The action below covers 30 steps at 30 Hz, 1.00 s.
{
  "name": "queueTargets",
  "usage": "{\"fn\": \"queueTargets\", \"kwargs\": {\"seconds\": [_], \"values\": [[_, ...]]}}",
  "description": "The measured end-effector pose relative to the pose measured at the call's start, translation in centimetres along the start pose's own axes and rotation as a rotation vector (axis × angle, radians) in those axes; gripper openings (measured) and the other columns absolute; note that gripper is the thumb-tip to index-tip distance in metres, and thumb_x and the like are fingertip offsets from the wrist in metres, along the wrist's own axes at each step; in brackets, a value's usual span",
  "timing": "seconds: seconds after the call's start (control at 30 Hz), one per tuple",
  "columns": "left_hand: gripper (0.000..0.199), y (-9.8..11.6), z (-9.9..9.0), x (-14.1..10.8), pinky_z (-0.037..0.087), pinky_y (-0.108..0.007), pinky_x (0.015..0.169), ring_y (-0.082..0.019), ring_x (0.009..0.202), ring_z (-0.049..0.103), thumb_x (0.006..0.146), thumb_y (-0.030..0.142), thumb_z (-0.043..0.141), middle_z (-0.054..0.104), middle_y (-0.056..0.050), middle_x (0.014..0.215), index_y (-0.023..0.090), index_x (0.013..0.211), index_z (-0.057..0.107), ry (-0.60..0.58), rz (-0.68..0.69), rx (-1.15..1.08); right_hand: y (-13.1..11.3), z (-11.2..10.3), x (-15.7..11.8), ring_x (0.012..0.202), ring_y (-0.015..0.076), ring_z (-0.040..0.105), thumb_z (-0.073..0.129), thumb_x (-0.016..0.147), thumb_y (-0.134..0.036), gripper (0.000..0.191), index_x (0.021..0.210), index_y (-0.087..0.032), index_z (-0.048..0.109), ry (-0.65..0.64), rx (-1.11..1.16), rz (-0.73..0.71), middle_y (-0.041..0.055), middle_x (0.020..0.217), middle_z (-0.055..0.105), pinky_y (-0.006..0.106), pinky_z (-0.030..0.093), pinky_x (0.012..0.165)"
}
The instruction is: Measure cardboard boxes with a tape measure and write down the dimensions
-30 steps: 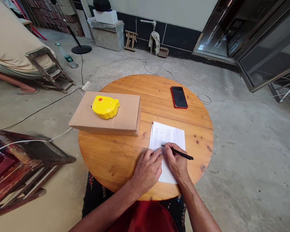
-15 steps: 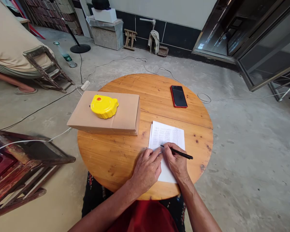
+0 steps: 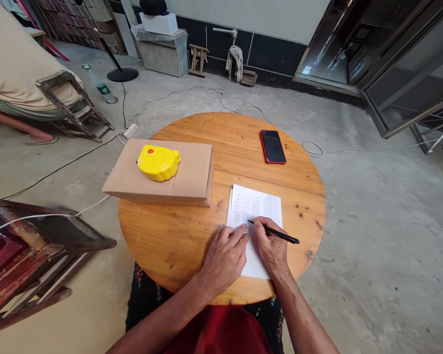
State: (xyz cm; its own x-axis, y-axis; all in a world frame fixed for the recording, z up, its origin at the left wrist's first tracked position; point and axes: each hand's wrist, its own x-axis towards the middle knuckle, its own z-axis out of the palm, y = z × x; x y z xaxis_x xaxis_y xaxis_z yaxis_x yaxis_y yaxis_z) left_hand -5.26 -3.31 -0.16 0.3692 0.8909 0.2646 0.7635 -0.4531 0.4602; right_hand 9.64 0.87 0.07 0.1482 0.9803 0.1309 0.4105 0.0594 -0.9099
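White paper (image 3: 256, 268) lies on a round wooden table (image 3: 162, 236) in front of me, its upper part covered with rows of handwriting too small to read. My right hand (image 3: 271, 246) pinches a black pen (image 3: 282, 235), whose tip is at the paper just below the written rows. Spread over the paper's left edge, my left hand (image 3: 225, 253) rests with its fingers extended and nothing in them. A closed cardboard box (image 3: 192, 167) sits at the table's left side, with a yellow tape measure (image 3: 158, 163) on top of it.
A phone with a red case (image 3: 273, 146) lies toward the table's far right. Wooden chairs (image 3: 40, 260) stand to the left, beside loose cables on the concrete floor. A plastic bottle (image 3: 105, 92) and a black stand base (image 3: 122, 74) are farther back.
My right hand and the pen have shifted slightly to the right along the paper. My left hand stays in nearly the same place.
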Motion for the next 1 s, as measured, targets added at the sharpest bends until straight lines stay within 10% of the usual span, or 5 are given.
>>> {"fn": "queueTargets", "kwargs": {"seconds": [1.0], "values": [[0.036,0.11,-0.22,0.12,0.050,-0.042,0.091,-0.024,0.101,0.051,0.088,0.012,0.055,0.060,-0.004,0.137,0.019,0.123,0.061,0.000,-0.010,0.001,-0.18,-0.17,0.00,0.060,0.0159,0.062,0.059,0.088,-0.031,0.019,0.078,-0.018,0.069,-0.010,-0.031,-0.031,0.0023,0.070,0.071,0.027,0.051,0.059]]}}
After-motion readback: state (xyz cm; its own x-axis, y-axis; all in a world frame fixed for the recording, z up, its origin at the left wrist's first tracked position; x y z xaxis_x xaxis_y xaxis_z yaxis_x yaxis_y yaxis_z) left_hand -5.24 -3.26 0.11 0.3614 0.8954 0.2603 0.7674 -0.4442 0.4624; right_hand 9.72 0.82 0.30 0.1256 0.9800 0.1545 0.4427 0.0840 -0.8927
